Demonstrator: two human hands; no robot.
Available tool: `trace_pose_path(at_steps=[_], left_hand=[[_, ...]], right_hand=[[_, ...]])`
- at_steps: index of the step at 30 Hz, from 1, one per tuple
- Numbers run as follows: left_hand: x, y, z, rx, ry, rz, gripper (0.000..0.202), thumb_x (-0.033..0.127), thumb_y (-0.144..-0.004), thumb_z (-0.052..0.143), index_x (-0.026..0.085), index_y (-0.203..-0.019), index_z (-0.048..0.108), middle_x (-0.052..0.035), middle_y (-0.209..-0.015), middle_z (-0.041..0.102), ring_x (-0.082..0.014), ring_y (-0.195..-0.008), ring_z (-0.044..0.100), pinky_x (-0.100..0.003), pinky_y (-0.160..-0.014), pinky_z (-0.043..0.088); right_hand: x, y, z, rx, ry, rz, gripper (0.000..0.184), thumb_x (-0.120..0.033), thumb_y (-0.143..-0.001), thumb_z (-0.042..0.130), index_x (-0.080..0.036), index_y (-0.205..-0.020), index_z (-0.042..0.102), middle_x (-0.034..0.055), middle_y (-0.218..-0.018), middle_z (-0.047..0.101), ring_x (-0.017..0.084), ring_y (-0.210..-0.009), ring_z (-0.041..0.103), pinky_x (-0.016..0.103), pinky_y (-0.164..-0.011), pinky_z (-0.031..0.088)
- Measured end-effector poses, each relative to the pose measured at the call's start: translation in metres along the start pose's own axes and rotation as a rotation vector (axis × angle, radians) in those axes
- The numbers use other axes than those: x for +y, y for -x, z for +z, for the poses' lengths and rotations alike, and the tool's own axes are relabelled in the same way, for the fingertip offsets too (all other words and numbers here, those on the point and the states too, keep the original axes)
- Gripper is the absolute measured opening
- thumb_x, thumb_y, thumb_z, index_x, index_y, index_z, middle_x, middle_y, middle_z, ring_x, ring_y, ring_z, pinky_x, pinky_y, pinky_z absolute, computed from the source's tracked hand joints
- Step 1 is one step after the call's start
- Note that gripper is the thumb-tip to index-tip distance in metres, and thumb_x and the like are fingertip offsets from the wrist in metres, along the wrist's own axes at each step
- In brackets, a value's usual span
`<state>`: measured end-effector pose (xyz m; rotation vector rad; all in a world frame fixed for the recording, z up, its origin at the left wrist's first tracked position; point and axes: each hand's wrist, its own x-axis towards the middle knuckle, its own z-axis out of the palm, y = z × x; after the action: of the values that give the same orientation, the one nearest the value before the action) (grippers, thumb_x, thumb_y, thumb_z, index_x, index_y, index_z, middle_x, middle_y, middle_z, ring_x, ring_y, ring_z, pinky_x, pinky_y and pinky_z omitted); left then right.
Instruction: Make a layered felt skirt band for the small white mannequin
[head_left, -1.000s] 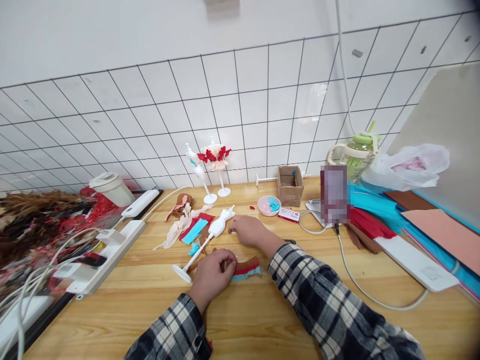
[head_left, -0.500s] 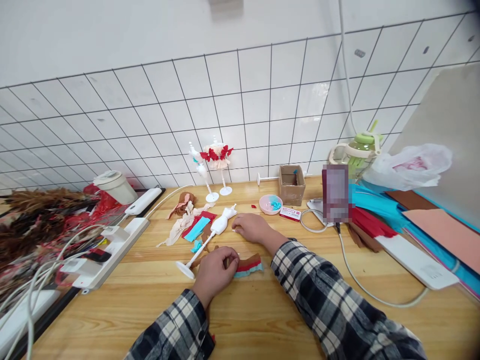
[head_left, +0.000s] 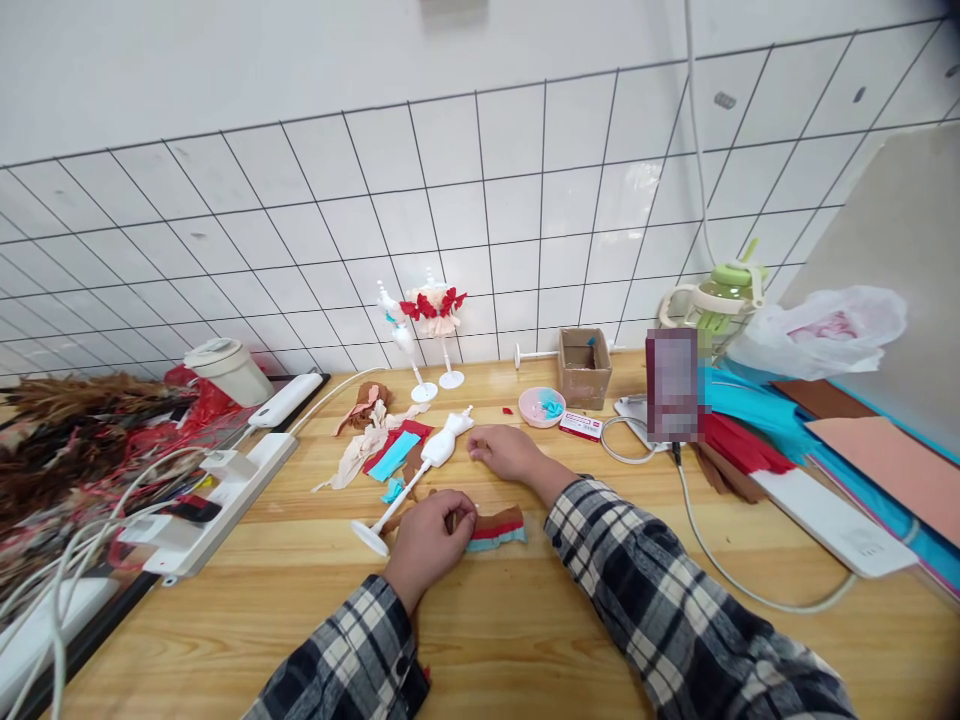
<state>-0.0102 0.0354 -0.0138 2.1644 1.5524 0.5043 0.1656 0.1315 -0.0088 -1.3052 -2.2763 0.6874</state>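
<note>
A small white mannequin on a stand [head_left: 420, 470] lies on its side on the wooden table [head_left: 525, 630]. My left hand [head_left: 429, 540] rests closed on a layered strip of brown, red and blue crepe paper [head_left: 496, 529]. My right hand [head_left: 506, 452] lies just right of the mannequin's torso with fingers curled in a pinch; what it holds is too small to make out. Scraps of cream, red, blue and brown paper [head_left: 382, 445] lie left of the mannequin.
Two upright mannequins [head_left: 431, 330], one dressed in red and cream, stand by the tiled wall. A pink dish [head_left: 541, 408], cardboard box [head_left: 583, 366], small red-and-white box [head_left: 580, 427], phone [head_left: 671, 385], green bottle [head_left: 720, 300] and coloured paper sheets [head_left: 862, 450] lie right. Power strips [head_left: 225, 490] and feathers [head_left: 67, 440] lie left.
Both hands stay nearly where they were; my right hand has edged slightly toward the mannequin's torso. The view has shifted a little.
</note>
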Motion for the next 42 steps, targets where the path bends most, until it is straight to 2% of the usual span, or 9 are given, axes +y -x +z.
trace_pose_path(at_steps=[5, 9, 14, 18, 24, 28, 32, 37, 42], left_hand=[[0.0, -0.001, -0.002, 0.001, 0.021, 0.009, 0.015, 0.023, -0.078, 0.05, 0.02, -0.077, 0.065, 0.0001, -0.069, 0.064, -0.016, -0.067, 0.056, -0.025, -0.061, 0.036], [0.0, 0.0, -0.004, -0.005, 0.044, 0.011, 0.015, 0.023, -0.078, 0.051, 0.02, -0.077, 0.065, 0.0003, -0.069, 0.064, -0.0158, -0.066, 0.056, -0.025, -0.06, 0.036], [-0.001, 0.0, -0.005, -0.018, 0.05, 0.022, 0.015, 0.024, -0.078, 0.051, 0.021, -0.077, 0.066, 0.0006, -0.073, 0.066, -0.0159, -0.069, 0.056, -0.025, -0.06, 0.035], [-0.002, 0.0, -0.005, -0.03, 0.051, 0.031, 0.017, 0.026, -0.079, 0.051, 0.021, -0.078, 0.067, -0.0002, -0.076, 0.067, -0.0162, -0.071, 0.057, -0.025, -0.06, 0.035], [0.001, 0.002, -0.008, -0.04, 0.036, 0.03, 0.017, 0.027, -0.079, 0.052, 0.022, -0.08, 0.068, 0.0001, -0.078, 0.068, -0.0163, -0.072, 0.058, -0.025, -0.06, 0.035], [0.005, 0.004, -0.009, -0.049, 0.01, 0.022, 0.017, 0.028, -0.079, 0.052, 0.022, -0.078, 0.067, 0.0004, -0.075, 0.067, -0.0164, -0.07, 0.058, -0.025, -0.06, 0.035], [0.006, 0.005, -0.01, -0.054, 0.005, 0.028, 0.017, 0.029, -0.079, 0.052, 0.023, -0.08, 0.068, 0.0, -0.077, 0.067, -0.017, -0.072, 0.058, -0.025, -0.06, 0.035], [0.003, 0.004, -0.007, -0.014, 0.038, 0.02, 0.024, 0.025, -0.079, 0.051, 0.025, -0.096, 0.067, 0.0004, -0.079, 0.067, -0.0172, -0.073, 0.059, -0.026, -0.062, 0.039], [0.001, 0.001, -0.006, 0.02, 0.014, 0.045, 0.025, 0.026, -0.079, 0.052, 0.024, -0.099, 0.067, -0.0018, -0.087, 0.068, -0.0191, -0.08, 0.061, -0.028, -0.068, 0.043]], right_hand=[[-0.002, 0.01, -0.023, -0.046, -0.233, 0.044, 0.014, -0.022, -0.09, 0.047, -0.018, -0.097, 0.057, 0.0035, -0.091, 0.071, 0.011, -0.073, 0.063, 0.02, -0.06, 0.047], [-0.002, 0.042, -0.057, -0.059, -0.44, 0.125, 0.014, -0.024, -0.084, 0.052, -0.017, -0.096, 0.059, 0.0031, -0.081, 0.069, 0.012, -0.07, 0.061, 0.018, -0.053, 0.046], [0.013, 0.089, -0.081, -0.066, -0.355, 0.389, 0.029, -0.016, -0.079, 0.054, -0.019, -0.108, 0.052, -0.0019, -0.066, 0.06, 0.011, -0.056, 0.055, 0.019, -0.049, 0.044], [0.042, 0.119, -0.08, -0.097, -0.206, 0.64, 0.02, -0.016, -0.081, 0.047, -0.02, -0.101, 0.049, -0.0017, -0.064, 0.054, 0.013, -0.057, 0.053, 0.02, -0.045, 0.039], [0.077, 0.14, -0.073, -0.069, 0.026, 0.691, 0.016, -0.012, -0.076, 0.051, -0.018, -0.091, 0.051, 0.0015, -0.074, 0.06, 0.013, -0.064, 0.053, 0.021, -0.054, 0.035], [0.074, 0.136, -0.071, -0.063, 0.146, 0.695, 0.021, -0.014, -0.07, 0.059, -0.018, -0.089, 0.052, 0.0036, -0.082, 0.062, 0.017, -0.075, 0.056, 0.023, -0.058, 0.036], [0.063, 0.132, -0.072, -0.077, 0.221, 0.734, 0.025, -0.016, -0.069, 0.062, -0.019, -0.092, 0.054, 0.0062, -0.086, 0.062, 0.018, -0.07, 0.059, 0.025, -0.057, 0.039], [0.057, 0.137, -0.077, -0.087, 0.231, 0.751, 0.015, -0.027, -0.076, 0.062, -0.018, -0.087, 0.056, 0.0078, -0.089, 0.063, 0.018, -0.071, 0.061, 0.026, -0.059, 0.043], [0.056, 0.146, -0.083, -0.142, 0.101, 0.786, 0.017, -0.035, -0.089, 0.047, -0.02, -0.092, 0.055, 0.004, -0.079, 0.066, 0.013, -0.059, 0.061, 0.022, -0.051, 0.045]])
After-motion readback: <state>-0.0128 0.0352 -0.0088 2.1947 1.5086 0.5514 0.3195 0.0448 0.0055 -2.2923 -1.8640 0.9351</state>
